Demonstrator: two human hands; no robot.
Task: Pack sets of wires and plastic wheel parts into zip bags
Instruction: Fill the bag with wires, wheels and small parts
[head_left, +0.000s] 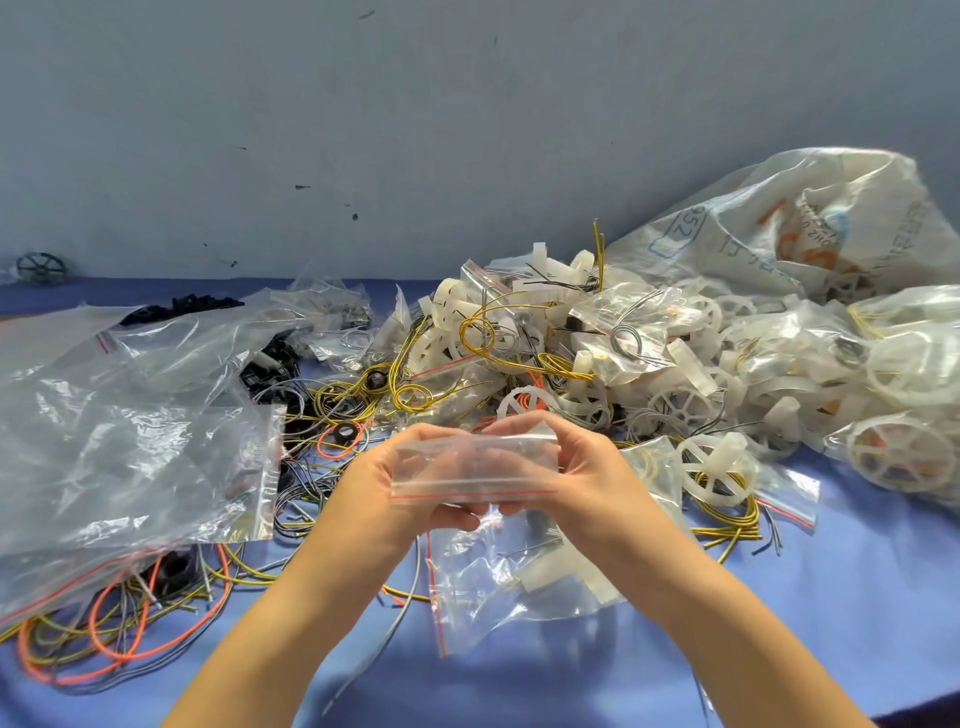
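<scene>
Heaped at 9 o'clock: clear bags (130, 415); under them at 8, orange wires (104, 649). Dead centre, left hand (395, 488) curled round one end of an empty zip bag (475, 467), right hand (582, 478) gripping the other. At 3, white wheels (717, 467); at 1, a printed sack (779, 223).

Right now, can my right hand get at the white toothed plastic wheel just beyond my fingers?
Probably yes, once freed: the white toothed plastic wheel lies uncovered just beyond the right hand, but that hand and the left hand both hold the small clear zip bag.
</scene>
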